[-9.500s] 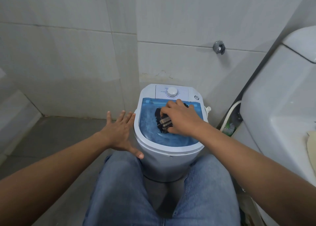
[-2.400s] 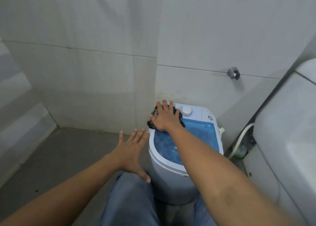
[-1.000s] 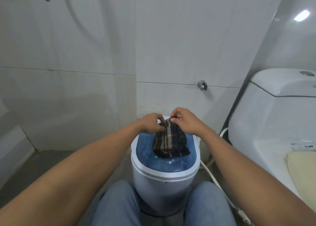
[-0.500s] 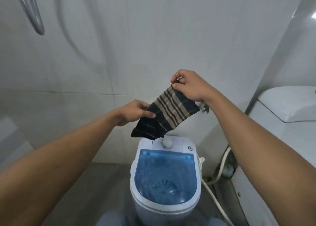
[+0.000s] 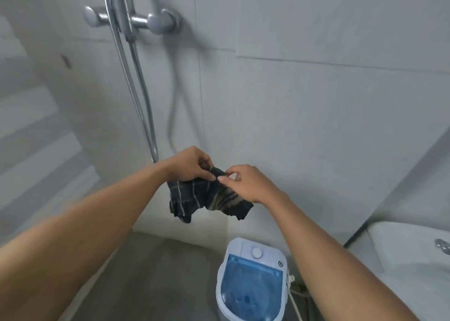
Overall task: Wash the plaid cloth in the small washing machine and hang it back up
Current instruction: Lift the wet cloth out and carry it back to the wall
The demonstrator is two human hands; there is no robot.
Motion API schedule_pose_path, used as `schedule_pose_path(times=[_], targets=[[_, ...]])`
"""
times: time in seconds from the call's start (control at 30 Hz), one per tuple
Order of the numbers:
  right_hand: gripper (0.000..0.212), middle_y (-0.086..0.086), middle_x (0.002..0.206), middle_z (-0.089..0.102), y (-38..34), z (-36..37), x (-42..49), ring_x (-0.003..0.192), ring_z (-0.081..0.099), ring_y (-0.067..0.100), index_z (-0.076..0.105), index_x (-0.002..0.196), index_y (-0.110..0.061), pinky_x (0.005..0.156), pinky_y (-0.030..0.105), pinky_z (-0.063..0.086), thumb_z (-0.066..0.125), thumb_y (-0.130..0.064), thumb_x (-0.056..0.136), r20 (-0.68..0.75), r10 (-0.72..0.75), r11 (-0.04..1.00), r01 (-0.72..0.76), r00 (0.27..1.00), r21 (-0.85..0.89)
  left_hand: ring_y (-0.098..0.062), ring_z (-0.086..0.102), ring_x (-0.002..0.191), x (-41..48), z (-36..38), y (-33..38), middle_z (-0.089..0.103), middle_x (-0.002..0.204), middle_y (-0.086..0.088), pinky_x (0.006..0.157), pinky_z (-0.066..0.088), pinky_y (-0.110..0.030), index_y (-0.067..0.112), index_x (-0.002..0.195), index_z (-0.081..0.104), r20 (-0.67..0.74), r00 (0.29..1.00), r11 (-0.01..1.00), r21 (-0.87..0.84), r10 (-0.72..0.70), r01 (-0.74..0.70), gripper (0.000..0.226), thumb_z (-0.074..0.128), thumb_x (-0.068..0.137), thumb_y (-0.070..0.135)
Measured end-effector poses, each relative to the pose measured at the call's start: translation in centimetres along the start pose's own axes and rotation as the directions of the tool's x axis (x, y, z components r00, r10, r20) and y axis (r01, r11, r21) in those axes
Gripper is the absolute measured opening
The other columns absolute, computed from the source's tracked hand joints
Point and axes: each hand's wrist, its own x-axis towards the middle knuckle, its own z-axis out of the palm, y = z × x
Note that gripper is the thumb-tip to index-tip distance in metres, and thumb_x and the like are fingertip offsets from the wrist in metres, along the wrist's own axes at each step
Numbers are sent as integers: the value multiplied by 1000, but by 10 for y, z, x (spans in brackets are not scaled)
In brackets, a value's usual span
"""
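The dark plaid cloth [image 5: 207, 197] with tan stripes hangs bunched in the air in front of the tiled wall. My left hand [image 5: 191, 165] pinches its top edge from the left. My right hand [image 5: 246, 183] grips the same top edge from the right, fingertips close to the left hand's. Below and to the right stands the small white washing machine [image 5: 252, 281] with its blue see-through lid shut and a white dial at the back. Nothing lies on the lid.
A chrome shower mixer [image 5: 132, 20] is fixed high on the wall, with its hose [image 5: 142, 101] hanging down just left of my hands. A white toilet [image 5: 411, 255] stands at the right. A white cord [image 5: 293, 298] runs beside the machine. Grey floor [image 5: 155, 279] lies left of it.
The view has risen and the machine now lies lower. My hands have come together on the cloth's top edge, so the cloth hangs bunched instead of stretched out, closer to the shower hose.
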Motion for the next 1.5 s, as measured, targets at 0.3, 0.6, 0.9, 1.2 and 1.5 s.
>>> schedule_pose_path(times=[0.3,0.6,0.9,1.2,1.5], targets=[[20,1,88,68,-211,-92,38,78,64,21,66,93,-19,75,40,55,52,-31,99,-73,-238,970,234,969,-61,-20,74,89,-109,-229,49,80,93,0,82,60,-29,21,106,78,-139,986,993,69,-87,97,29,78,82,6],[17,-3,93,60,-345,-69,90,79,59,20,45,102,-28,70,41,53,51,-12,98,6,-570,801,557,822,-221,-17,69,86,-160,-322,-38,74,91,1,85,58,-33,17,88,78,-532,845,974,151,-62,167,16,70,89,3],[53,4,115,55,-407,43,216,99,61,31,56,131,-28,78,39,51,44,2,90,140,-504,742,510,852,-434,-26,65,111,-93,-377,-188,69,128,-6,99,53,-38,13,126,72,-498,849,948,145,-178,284,36,59,95,0],[34,16,123,53,-431,84,341,100,58,37,52,131,-15,75,42,45,41,-8,99,53,-422,738,378,905,-559,-33,69,98,29,-424,-275,73,112,-18,92,57,-46,3,115,76,-520,841,974,64,-152,215,30,55,95,-4],[47,14,124,48,-426,120,386,91,62,30,43,142,-15,61,33,39,57,-18,96,50,-373,648,298,927,-701,-29,69,100,81,-428,-316,72,118,-14,89,58,-38,5,121,74,-487,858,979,28,-163,202,34,54,96,-5]])
